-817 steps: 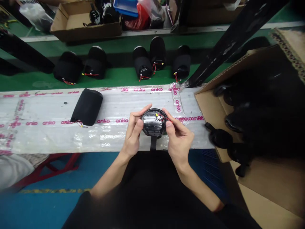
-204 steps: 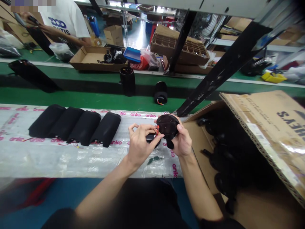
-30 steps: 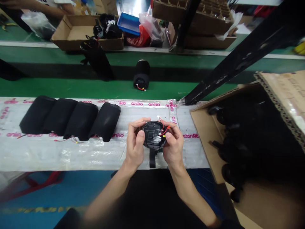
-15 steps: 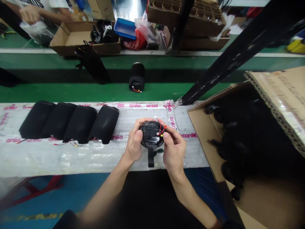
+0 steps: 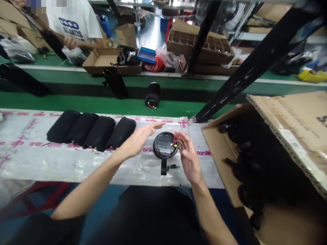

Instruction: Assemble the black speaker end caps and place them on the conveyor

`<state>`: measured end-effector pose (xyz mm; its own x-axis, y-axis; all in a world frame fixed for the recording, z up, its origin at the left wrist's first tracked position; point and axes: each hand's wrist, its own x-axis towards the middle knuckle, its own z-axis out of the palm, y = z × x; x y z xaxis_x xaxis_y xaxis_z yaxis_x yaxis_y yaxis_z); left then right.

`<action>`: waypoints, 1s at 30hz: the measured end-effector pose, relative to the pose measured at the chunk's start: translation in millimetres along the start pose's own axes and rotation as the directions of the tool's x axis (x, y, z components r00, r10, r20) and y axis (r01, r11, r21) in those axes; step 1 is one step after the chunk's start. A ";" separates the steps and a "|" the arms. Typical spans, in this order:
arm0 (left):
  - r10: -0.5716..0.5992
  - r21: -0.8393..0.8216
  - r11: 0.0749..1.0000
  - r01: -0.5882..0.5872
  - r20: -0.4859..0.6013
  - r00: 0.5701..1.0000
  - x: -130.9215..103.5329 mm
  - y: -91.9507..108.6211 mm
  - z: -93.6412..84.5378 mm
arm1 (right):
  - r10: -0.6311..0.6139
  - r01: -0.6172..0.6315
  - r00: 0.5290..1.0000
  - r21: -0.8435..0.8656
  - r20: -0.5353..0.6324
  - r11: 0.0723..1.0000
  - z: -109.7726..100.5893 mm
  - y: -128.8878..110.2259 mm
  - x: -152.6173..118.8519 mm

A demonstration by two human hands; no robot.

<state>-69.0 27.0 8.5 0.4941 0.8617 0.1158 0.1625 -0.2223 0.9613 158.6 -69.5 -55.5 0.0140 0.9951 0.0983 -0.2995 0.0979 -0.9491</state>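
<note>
A round black part (image 5: 165, 145) with red wires and a black strap lies on the plastic-covered bench (image 5: 143, 170). My right hand (image 5: 188, 154) is at its right side, fingers stretched out near the wires and holding nothing. To the upper left of the part, my left hand (image 5: 143, 136) hovers with fingers extended, also holding nothing. Several black fabric-covered cylinders (image 5: 99, 132) lie side by side on the bench to the left, thin wires showing at their lower ends.
An open cardboard box (image 5: 217, 146) with black parts stands on the right. Behind it a black post (image 5: 230, 81) slants upward. One black cylinder (image 5: 153, 93) lies on the green surface beyond. Across the line, a person (image 5: 76, 23) handles a plastic bag.
Both hands have let go of the round part. My left hand has moved up and left off it; my right hand has opened beside it. The view has tilted up, showing more of the person opposite.
</note>
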 end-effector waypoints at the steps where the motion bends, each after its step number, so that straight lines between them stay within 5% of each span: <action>1: 0.013 0.054 0.998 -0.011 -0.033 0.999 15.2 4.7 -14.4 | 0.011 -0.007 0.997 -0.056 0.080 0.998 -8.5 5.0 -2.4; 4: -0.004 0.336 0.938 0.085 -0.233 0.972 75.6 5.6 -54.6 | 0.095 -0.032 0.977 -0.307 0.193 0.951 -22.9 28.3 -7.2; 6: -0.198 0.503 0.790 0.351 -0.331 0.922 118.1 -7.3 -71.6 | 0.073 -0.012 0.990 -0.437 0.124 0.899 -18.7 44.9 -6.9; 8: -0.415 0.530 0.654 0.540 -0.345 0.842 152.5 -27.3 -78.3 | -0.006 0.038 0.998 -0.499 0.064 0.866 -7.3 55.8 -2.2; 13: -0.484 0.481 0.626 0.614 -0.378 0.789 186.8 -59.9 -85.2 | -0.086 0.068 0.996 -0.496 -0.015 0.866 12.6 47.6 48.4; 18: -0.326 0.474 0.693 0.543 -0.466 0.823 170.7 -26.9 -120.8 | -0.153 -0.002 0.960 -0.554 -0.233 0.832 6.6 25.4 170.7; 21: -0.018 0.503 0.822 0.267 -0.445 0.895 140.6 4.9 -122.6 | -0.151 -0.064 0.939 -0.589 -0.309 0.805 3.4 21.0 246.5; 26: 0.313 0.417 0.887 -0.197 -0.230 0.922 67.5 28.8 -75.7 | -0.080 -0.130 0.952 -0.628 -0.294 0.767 2.9 30.1 308.1; 30: 0.394 0.300 0.887 -0.351 -0.095 0.914 17.0 7.0 -26.6 | -0.026 -0.113 0.979 -0.647 -0.201 0.754 0.2 37.1 309.0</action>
<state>-82.2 52.3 23.9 0.4345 0.7437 0.5080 0.2275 -0.6364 0.7371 151.6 241.6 -60.3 0.2133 0.9751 0.0609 0.3897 -0.0277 -0.9205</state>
